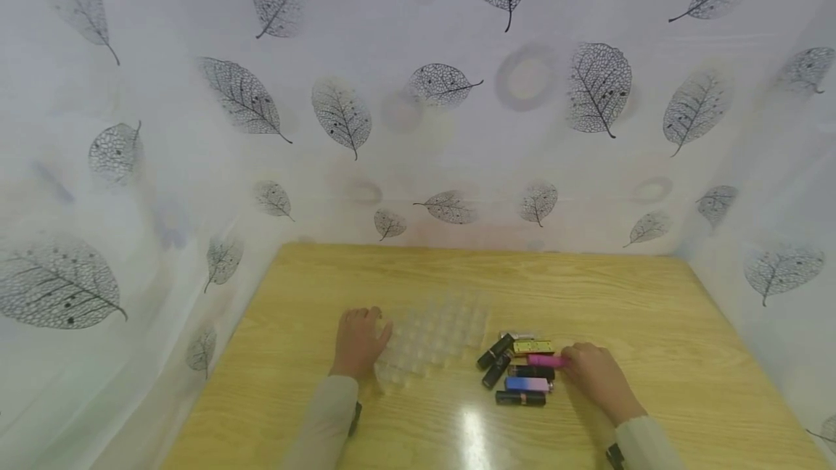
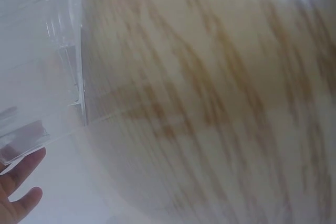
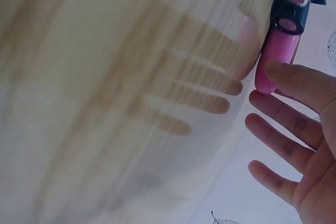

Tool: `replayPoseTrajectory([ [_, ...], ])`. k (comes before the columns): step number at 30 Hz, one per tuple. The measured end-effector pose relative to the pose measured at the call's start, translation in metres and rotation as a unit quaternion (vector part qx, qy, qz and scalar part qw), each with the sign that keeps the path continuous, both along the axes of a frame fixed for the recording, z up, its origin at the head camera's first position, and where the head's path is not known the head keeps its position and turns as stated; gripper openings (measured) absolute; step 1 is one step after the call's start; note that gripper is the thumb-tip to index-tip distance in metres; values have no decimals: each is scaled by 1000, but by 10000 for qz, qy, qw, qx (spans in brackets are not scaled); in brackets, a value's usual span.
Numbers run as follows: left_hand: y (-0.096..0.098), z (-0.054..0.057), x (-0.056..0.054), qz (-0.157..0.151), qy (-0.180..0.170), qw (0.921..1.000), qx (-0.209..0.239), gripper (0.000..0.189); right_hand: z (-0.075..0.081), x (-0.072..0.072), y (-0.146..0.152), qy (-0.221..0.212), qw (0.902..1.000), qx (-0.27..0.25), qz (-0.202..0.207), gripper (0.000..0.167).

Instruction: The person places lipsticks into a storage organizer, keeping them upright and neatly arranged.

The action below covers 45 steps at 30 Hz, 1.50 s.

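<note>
A clear plastic lipstick organizer (image 1: pixel 434 332) with rows of compartments lies left of centre on the table. At its left edge is my left hand (image 1: pixel 361 343), its fingers loosely spread; in the left wrist view, fingertips (image 2: pixel 32 156) show by the corner of the organizer (image 2: pixel 37 72). My right hand (image 1: pixel 597 379) pinches the end of a pink lipstick tube (image 1: pixel 545 361) in the group of lipsticks. The right wrist view shows the thumb on the pink tube (image 3: pixel 278 51), other fingers stretched out below it.
Around the pink tube lie several lipsticks: a gold one (image 1: pixel 533 347), black ones such as the front tube (image 1: pixel 509 398), and a blue-and-pink one (image 1: pixel 525 384). The wood-grain table (image 1: pixel 418 270) is bordered by leaf-printed white curtains (image 1: pixel 405 165) at the back and sides.
</note>
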<state>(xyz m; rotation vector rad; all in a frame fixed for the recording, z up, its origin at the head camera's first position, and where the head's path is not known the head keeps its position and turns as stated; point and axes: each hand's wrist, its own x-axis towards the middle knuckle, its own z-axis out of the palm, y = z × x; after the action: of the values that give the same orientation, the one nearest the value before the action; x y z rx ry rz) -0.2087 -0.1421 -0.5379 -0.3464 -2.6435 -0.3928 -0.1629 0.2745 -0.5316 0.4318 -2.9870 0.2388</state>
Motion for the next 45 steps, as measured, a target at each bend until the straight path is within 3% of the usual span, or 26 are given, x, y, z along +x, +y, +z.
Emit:
replayPoseTrajectory([
  [15,1,0,0,9,-121,9999,4,26,-1,0,8,143,9993,-218,277,18],
  [26,0,-4,0,11,50,10000,-81,26,-2,-1,0,183,9993,39,312,19],
  [34,0,-3,-1,-9,-35,10000,33,26,0,0,4,565,9972,-91,491,15],
  [45,2,1,2,28,-272,9993,273,27,-2,-1,5,-52,9994,-52,344,22],
])
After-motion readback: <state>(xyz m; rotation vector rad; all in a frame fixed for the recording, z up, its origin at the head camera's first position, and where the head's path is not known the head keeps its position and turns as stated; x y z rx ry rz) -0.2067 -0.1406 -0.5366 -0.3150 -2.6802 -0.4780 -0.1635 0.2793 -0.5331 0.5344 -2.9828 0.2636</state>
